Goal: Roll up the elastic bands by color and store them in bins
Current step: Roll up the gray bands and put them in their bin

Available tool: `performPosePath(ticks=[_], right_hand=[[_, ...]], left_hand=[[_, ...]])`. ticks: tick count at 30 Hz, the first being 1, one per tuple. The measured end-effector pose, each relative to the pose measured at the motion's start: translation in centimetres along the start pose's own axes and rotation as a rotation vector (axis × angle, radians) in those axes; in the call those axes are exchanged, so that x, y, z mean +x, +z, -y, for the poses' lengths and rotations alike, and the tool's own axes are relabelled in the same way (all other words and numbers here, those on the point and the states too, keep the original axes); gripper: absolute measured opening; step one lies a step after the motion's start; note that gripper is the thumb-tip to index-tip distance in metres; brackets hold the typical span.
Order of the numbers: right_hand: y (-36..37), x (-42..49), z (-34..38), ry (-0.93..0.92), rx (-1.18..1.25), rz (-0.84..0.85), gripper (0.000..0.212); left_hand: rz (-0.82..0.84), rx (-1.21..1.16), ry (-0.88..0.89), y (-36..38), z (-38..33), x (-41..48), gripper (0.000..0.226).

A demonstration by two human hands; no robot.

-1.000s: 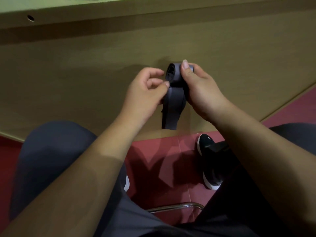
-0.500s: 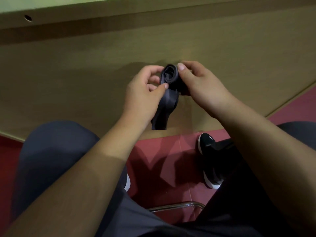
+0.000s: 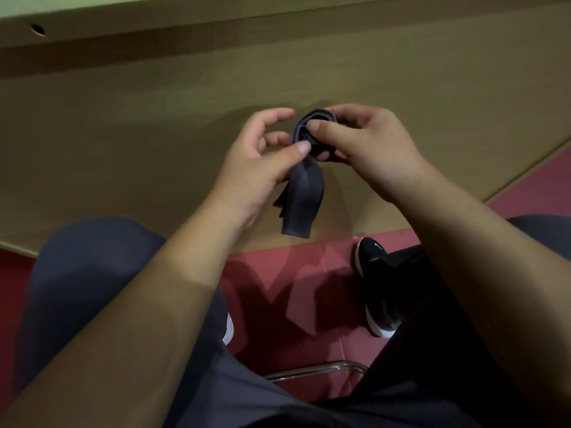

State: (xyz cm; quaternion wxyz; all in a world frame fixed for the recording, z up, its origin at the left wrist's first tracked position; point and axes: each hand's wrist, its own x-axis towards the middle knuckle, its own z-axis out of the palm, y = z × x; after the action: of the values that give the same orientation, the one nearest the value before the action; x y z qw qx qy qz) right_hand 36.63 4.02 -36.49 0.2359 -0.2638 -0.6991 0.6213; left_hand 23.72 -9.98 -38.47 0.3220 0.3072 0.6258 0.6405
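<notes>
A dark grey elastic band [image 3: 301, 196] is partly wound into a roll, its loose tail hanging down in front of the wooden desk panel. My right hand [image 3: 364, 146] grips the rolled part between thumb and fingers. My left hand [image 3: 256, 162] pinches the band just below the roll, thumb tip against it. Both hands are held in the air above my lap. No bins are in view.
A brown wooden desk front [image 3: 123, 134] fills the background, with the desk edge [image 3: 154, 17] along the top. Below are red floor tiles [image 3: 309, 273], a black shoe [image 3: 375, 282], my knees and a chrome chair bar [image 3: 312, 370].
The roll has turned in my right hand so its open end faces me more. The hanging tail has got shorter. Both hands stayed at about the same place.
</notes>
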Motion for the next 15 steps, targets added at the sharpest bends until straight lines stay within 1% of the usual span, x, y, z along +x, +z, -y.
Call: performPosePath(ticks=[1,2,3,4,6,9,11,13,15], right_hand=[[0.0,0.0,0.1,-0.004,0.033,0.02,0.019],[-0.1,-0.1,0.3,-0.007,0.054,0.041,0.017],[-0.1,-0.1,0.4,-0.011,0.066,0.06,0.013],[-0.1,-0.2,0.4,-0.016,0.071,0.077,0.01],[0.0,-0.3,0.4,-0.029,0.07,0.098,0.01],[-0.1,-0.5,0.4,-0.025,0.038,0.089,0.016],[-0.3,-0.5,0.4,-0.015,0.002,0.075,0.022],[-0.4,-0.4,0.3,0.0,-0.012,0.068,0.025],[-0.5,-0.3,0.3,0.018,-0.009,0.073,0.025]], left_hand=[[0.039,-0.102,-0.087,-0.4,-0.1,0.1,0.055],[0.083,-0.142,-0.153,-0.8,-0.2,0.2,0.059],[0.138,-0.119,-0.175,-1.1,-0.3,0.2,0.061],[0.197,-0.073,-0.168,-1.3,-0.4,0.2,0.06],[0.287,0.01,-0.125,-1.6,-0.3,0.4,0.052],[0.306,0.08,-0.115,-2.1,-0.1,0.7,0.047],[0.303,0.182,-0.092,-2.4,-0.4,0.7,0.044],[0.282,0.267,-0.087,-2.8,-0.8,0.6,0.037],[0.269,0.285,-0.098,-2.9,-1.0,0.6,0.034]])
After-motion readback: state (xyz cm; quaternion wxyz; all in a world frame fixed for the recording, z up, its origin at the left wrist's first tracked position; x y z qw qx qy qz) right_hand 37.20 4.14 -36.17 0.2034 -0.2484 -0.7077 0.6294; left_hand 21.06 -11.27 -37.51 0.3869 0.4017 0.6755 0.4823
